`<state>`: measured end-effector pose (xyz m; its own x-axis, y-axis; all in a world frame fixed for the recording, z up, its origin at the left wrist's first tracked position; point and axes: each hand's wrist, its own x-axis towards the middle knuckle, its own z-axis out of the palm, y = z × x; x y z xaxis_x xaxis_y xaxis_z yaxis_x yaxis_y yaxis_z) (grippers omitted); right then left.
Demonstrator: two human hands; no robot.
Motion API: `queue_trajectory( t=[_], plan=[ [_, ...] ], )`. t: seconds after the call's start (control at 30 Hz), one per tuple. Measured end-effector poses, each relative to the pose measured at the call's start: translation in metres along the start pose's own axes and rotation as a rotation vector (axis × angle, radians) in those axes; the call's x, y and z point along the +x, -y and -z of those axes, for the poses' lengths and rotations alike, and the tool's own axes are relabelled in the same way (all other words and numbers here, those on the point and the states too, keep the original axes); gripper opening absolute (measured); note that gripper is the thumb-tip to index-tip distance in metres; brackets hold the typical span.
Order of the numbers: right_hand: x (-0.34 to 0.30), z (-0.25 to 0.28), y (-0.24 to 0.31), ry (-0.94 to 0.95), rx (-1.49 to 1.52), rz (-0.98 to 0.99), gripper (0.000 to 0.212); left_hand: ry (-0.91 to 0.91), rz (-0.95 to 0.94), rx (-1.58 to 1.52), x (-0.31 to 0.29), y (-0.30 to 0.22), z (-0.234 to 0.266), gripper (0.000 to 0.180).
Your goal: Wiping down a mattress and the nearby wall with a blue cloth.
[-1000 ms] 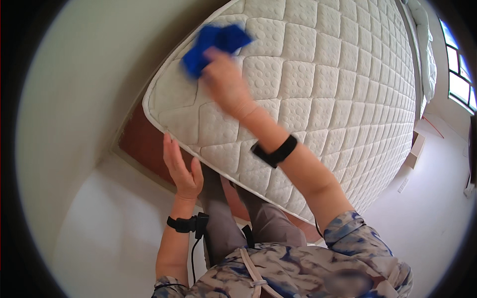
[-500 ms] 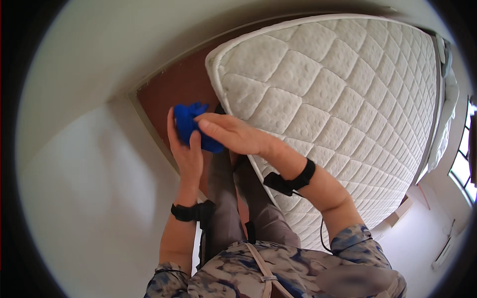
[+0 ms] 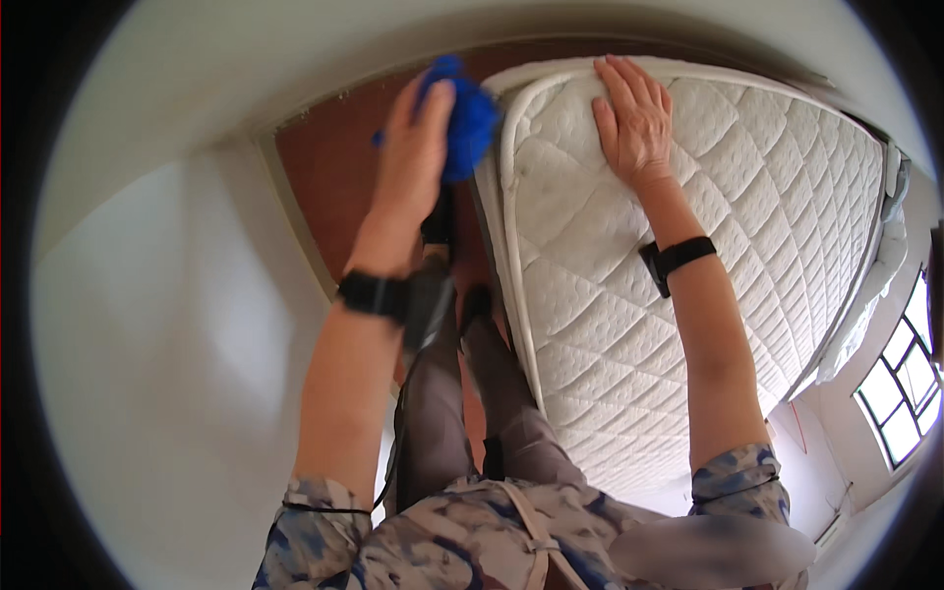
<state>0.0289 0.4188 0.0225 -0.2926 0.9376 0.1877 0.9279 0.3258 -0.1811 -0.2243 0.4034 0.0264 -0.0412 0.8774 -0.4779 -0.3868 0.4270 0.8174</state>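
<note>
My left hand (image 3: 409,167) is closed round a bundled blue cloth (image 3: 470,135), a little blurred by motion. The cloth is at the far left corner of a white quilted mattress (image 3: 575,285); whether it touches the edge I cannot tell. My right hand (image 3: 637,128) lies on top of the mattress near its far edge, fingers stretched out and holding nothing. Each wrist carries a black strap, the left one with a dark device (image 3: 427,307).
A pale wall (image 3: 167,295) rises on the left and curves round the far side. Between it and the mattress runs a strip of reddish-brown floor (image 3: 329,182), where my feet stand. Light bedding (image 3: 865,295) hangs at the right, near a barred window (image 3: 900,393).
The right hand has left the blue cloth and come down flat on the mattress, farther right. My left hand has carried the cloth forward and right, toward the mattress corner.
</note>
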Motion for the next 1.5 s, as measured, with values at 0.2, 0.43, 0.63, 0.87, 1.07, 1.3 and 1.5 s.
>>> queue_trajectory(
  t=[0.2,0.43,0.63,0.87,1.07,1.3,1.5],
  plan=[
    [0.005,-0.015,-0.005,-0.114,0.064,0.053,0.039,-0.125,-0.457,0.639,-0.002,0.044,-0.015,0.045],
    [0.004,-0.021,-0.006,-0.109,0.067,0.077,0.039,-0.190,-0.295,0.662,-0.109,0.086,-0.006,0.043],
    [0.002,-0.027,-0.012,-0.130,0.058,0.090,0.038,-0.093,0.087,0.465,-0.206,0.142,0.012,0.047],
    [0.001,-0.028,-0.019,-0.159,0.067,0.131,0.041,-0.119,0.215,0.452,-0.154,0.121,0.015,0.036],
    [-0.001,-0.035,-0.025,-0.160,0.044,0.127,0.043,-0.194,0.053,0.560,-0.081,0.128,0.026,0.038],
    [0.002,-0.032,-0.026,-0.134,0.029,0.174,0.046,-0.192,-0.160,0.460,0.005,0.108,0.026,0.046],
    [-0.003,-0.026,-0.022,-0.074,0.081,0.030,0.045,0.013,-0.305,0.697,-0.038,0.169,0.046,0.042]
  ],
)
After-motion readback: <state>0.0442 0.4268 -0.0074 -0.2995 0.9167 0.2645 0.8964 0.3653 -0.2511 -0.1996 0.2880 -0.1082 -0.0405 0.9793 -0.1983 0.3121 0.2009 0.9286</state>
